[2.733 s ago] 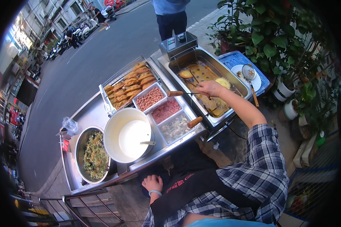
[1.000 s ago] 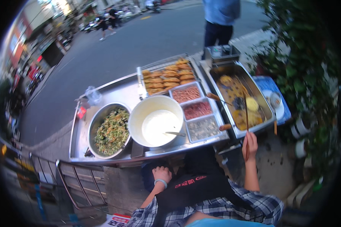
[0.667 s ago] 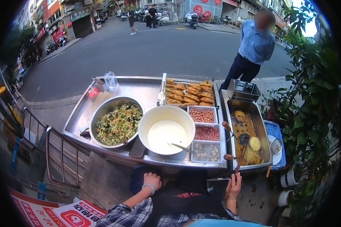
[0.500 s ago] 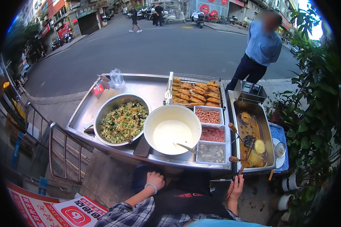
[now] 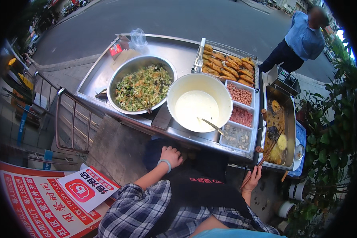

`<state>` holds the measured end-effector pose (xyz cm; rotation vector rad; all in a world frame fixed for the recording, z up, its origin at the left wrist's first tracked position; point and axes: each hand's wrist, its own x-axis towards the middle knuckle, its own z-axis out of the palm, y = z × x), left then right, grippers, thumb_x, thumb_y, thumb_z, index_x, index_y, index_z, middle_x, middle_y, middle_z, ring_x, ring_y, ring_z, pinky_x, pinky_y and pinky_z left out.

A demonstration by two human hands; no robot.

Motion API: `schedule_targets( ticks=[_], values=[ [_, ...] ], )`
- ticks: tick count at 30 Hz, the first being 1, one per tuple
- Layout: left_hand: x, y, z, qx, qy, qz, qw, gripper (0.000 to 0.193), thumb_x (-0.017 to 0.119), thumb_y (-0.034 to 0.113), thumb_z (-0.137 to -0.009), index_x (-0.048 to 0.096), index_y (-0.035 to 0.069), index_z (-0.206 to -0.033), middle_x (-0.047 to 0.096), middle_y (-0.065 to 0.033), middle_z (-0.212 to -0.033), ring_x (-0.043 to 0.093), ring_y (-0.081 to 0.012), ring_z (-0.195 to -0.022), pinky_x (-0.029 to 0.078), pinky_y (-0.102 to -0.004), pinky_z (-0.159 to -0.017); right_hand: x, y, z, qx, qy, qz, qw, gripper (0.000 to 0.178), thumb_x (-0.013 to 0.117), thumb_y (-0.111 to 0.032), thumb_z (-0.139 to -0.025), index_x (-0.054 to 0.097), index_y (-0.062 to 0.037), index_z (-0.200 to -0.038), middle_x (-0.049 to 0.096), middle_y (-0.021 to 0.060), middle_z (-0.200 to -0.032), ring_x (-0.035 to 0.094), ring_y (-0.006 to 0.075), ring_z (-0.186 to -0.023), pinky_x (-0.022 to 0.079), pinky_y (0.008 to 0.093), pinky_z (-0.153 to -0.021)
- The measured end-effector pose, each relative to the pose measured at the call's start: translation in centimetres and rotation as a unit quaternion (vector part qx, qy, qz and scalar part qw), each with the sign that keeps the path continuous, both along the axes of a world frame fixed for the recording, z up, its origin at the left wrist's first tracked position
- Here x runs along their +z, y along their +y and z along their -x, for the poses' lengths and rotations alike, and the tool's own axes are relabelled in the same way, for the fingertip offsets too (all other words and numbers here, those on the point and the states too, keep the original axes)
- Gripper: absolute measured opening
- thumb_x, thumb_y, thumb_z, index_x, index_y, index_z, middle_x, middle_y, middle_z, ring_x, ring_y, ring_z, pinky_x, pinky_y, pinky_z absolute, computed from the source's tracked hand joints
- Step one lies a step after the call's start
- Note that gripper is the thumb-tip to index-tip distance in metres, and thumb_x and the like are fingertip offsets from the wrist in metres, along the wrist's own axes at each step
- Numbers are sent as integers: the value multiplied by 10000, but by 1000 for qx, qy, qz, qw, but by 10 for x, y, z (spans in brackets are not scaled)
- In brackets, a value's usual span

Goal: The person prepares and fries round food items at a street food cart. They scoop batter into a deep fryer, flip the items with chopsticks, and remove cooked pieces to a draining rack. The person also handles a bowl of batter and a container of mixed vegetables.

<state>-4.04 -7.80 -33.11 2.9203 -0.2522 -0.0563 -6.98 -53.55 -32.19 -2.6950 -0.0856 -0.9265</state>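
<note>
Back from over the fryer (image 5: 291, 119) since earlier, the right hand (image 5: 251, 179) has its fingers (image 5: 258, 171) closed round chopsticks (image 5: 269, 151) slanting past them over the oil (image 5: 270, 115); left hand (image 5: 171, 156) curled, grip unclear; white pot (image 5: 198, 81) holds pale batter (image 5: 197, 107), steel bowl (image 5: 125, 68) chopped vegetables (image 5: 141, 87)

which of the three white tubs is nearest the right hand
The tub of pale grey pieces, at the row's end toward the right hand; those with peanuts and pink bits sit farther away.
</note>
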Motion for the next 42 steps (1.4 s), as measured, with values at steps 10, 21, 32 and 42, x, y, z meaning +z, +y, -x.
schedule_targets(
  ticks=[10,21,32,42],
  values=[
    [-55,-54,-2,-123,520,450,715,574,586,477,-1042,638,-12,-1337,625,-172,-1375,562,-271,-1307,421,-372,-1118,-11,0,-7,-11,-8,-41,999,375,626,-82,-1007,614,32,-1363,523,234,-1439,534,411,-1353,445,448,-1125],
    [-44,-66,-5,-165,356,241,888,666,670,596,-924,704,2,-1222,728,-230,-1143,690,-389,-1088,539,-438,-932,-14,-9,-6,0,10,-39,999,391,613,-40,-1011,580,40,-1393,506,252,-1464,519,416,-1370,448,448,-1120],
    [-51,-59,16,-26,405,422,811,897,458,771,-965,724,-79,-1073,731,-219,-1103,683,-331,-1099,500,-417,-973,-23,-12,-10,-5,4,-39,999,386,597,-35,-1022,568,48,-1398,486,244,-1487,510,398,-1373,429,423,-1136],
    [-54,-65,24,-53,330,420,844,658,610,635,-978,743,-7,-921,676,-81,-791,616,-144,-785,506,-332,-725,7,17,0,-29,-37,-125,991,365,625,-70,-1011,621,2,-1368,579,201,-1409,584,362,-1272,469,416,-1082]
  ],
)
